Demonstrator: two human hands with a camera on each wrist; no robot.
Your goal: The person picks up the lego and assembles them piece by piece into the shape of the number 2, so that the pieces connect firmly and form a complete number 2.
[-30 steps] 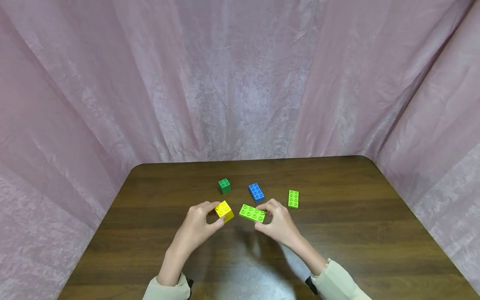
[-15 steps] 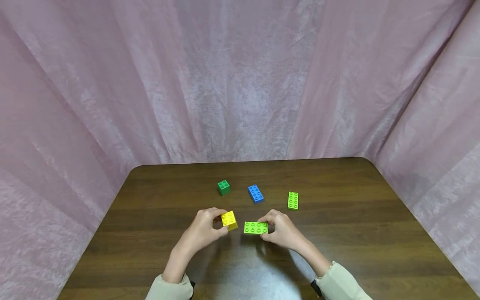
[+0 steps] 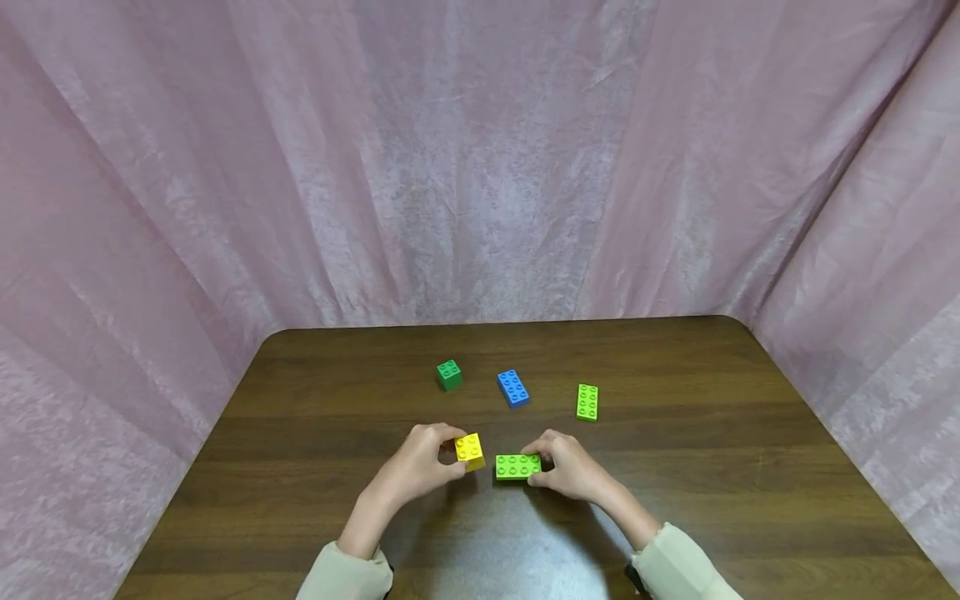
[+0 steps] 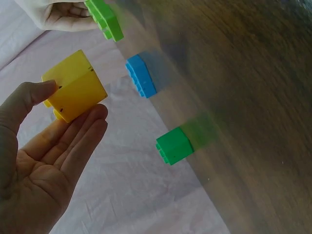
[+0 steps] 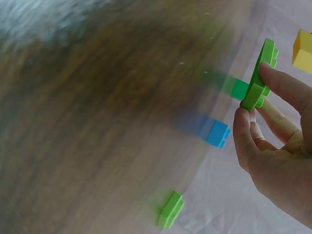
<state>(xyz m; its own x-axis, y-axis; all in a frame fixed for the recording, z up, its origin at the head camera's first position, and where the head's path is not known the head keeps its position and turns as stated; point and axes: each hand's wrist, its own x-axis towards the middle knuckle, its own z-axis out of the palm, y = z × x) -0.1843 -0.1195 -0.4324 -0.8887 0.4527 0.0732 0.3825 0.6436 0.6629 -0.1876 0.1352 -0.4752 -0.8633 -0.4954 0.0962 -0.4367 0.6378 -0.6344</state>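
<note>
One yellow brick (image 3: 470, 451): pinched in my left hand (image 3: 424, 463), raised off the table (image 3: 690, 442); four studs show on top, and the left wrist view shows small dark marks on its sides.
Left grip: narrow, only as wide as that brick, my thumb on its near side and my fingers on the far side.
Long lime brick (image 3: 512, 467): held in my right hand (image 3: 567, 467), to the right of the yellow brick, two rows of four studs up, its length running left to right in the head view; I cannot tell whether its underside touches the wood.
Right grip: narrow as well, thumb on the near long side, fingers on the far one, all at the brick's right end, so its left end sticks out.
Gap: yellow brick and long lime brick are just beside each other, apart.
Green brick (image 3: 449, 375): on the table beyond my left hand, four studs up.
Blue brick (image 3: 513, 388): on the table to the right of the green one, slanted, eight studs up.
Other lime brick (image 3: 587, 402): on the table beyond my right hand, studs up, its length pointing away from me.
Sleeves (image 3: 686, 567): pale, ending above my wrists.
Curtain (image 3: 480, 167): pink, hanging behind the table.
</note>
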